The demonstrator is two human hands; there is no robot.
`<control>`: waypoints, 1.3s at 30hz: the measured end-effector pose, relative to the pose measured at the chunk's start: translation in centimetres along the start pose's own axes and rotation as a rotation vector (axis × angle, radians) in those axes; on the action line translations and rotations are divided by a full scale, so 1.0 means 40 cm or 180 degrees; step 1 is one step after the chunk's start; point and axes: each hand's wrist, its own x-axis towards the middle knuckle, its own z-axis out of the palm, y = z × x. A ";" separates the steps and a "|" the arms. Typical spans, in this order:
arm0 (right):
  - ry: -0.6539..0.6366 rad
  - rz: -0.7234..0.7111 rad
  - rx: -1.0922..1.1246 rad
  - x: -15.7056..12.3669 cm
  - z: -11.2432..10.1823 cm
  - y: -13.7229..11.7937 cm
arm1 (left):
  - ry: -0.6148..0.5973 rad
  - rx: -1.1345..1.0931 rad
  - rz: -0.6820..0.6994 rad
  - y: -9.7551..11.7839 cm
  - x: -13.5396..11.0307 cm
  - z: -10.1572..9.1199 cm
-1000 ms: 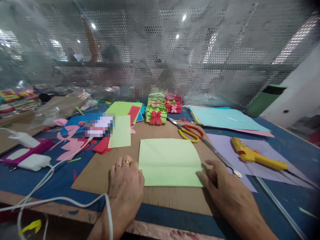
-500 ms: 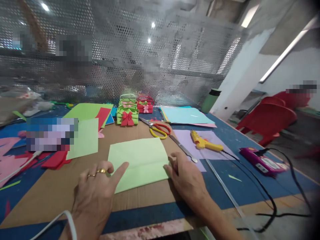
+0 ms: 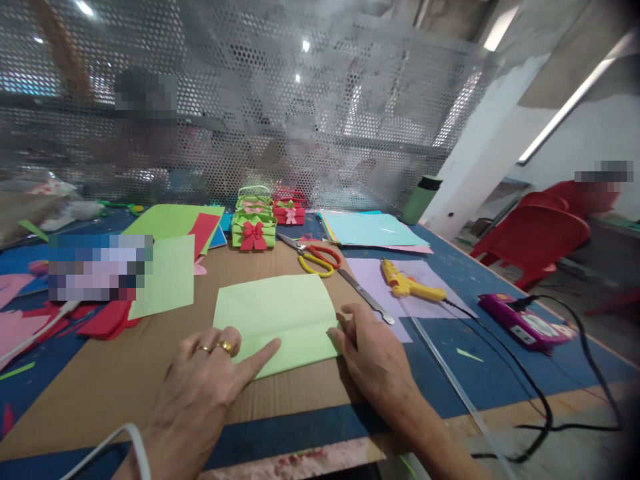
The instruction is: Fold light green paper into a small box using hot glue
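A light green sheet point(image 3: 280, 307), folded over at its near side, lies on brown cardboard before me. My left hand point(image 3: 205, 377) rests over its lower left corner, thumb stretched out along the folded strip and pressing on it. The other fingers of that hand are bent, with rings on two of them. At the right edge my right hand point(image 3: 375, 353) has thumb and bent fingers closed on the sheet. Just beyond the sheet are scissors point(image 3: 313, 257) with red and yellow handles and a narrow metal blade tool point(image 3: 367, 297).
A yellow glue gun point(image 3: 413, 283) lies on lilac sheets, its cord running to a purple power unit point(image 3: 523, 327). Small green bags point(image 3: 254, 230) with bows stand at the back. Coloured sheets point(image 3: 375, 230) and a green bottle point(image 3: 421, 200) are back right. Red scraps point(image 3: 107, 320) lie left.
My left hand has moved to the right, its thumb sliding along the folded strip towards the middle. My right hand has stayed at the sheet's right edge.
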 end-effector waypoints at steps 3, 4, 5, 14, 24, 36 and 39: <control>0.0007 -0.0025 0.0073 -0.003 0.001 0.006 | -0.0016 0.0076 0.0061 -0.006 0.001 0.012; 0.0019 -0.0040 0.0139 -0.004 0.001 0.008 | -0.0061 0.0081 0.0050 -0.007 0.003 0.012; 0.0030 -0.0060 0.0232 -0.005 0.000 0.011 | -0.0084 0.0069 0.0061 -0.006 0.005 0.010; -0.0039 0.0060 0.0312 -0.002 -0.003 0.010 | -0.0433 0.0026 -0.0060 0.011 0.024 -0.035; -0.0122 0.0163 0.0116 0.009 -0.006 0.001 | -0.0236 0.0096 0.0144 -0.002 0.013 -0.010; -0.0135 0.0195 -0.0104 0.008 -0.006 -0.005 | -0.0217 -0.0211 -0.0107 0.015 0.015 -0.033; -0.0143 0.0201 -0.0147 0.010 -0.007 -0.007 | -0.0141 -0.0338 -0.0109 0.021 0.017 -0.040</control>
